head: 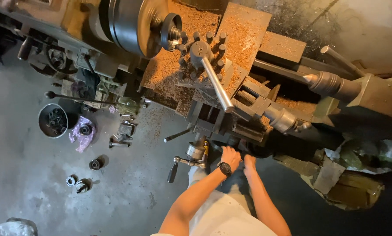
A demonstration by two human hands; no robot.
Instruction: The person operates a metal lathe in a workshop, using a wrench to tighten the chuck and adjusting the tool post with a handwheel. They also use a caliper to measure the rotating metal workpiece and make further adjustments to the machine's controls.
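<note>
I look down on a metal lathe covered in orange-brown chips. My left hand (231, 156), with a dark wristwatch on the wrist, grips the dark carriage handwheel (222, 145) at the front of the lathe. My right hand (249, 161) rests just to its right on the same wheel; its fingers are partly hidden under the carriage (224, 122). Above them a long steel lever (216, 83) sticks out from the tool post (201, 54). The chuck (137, 24) is at the upper left.
The tailstock (336, 85) sits to the right. A crank handle (178, 164) juts out left of my hands. On the concrete floor lie a round tin of parts (52, 120), a purple rag (82, 133), several small bearings (80, 183) and loose tools (124, 133).
</note>
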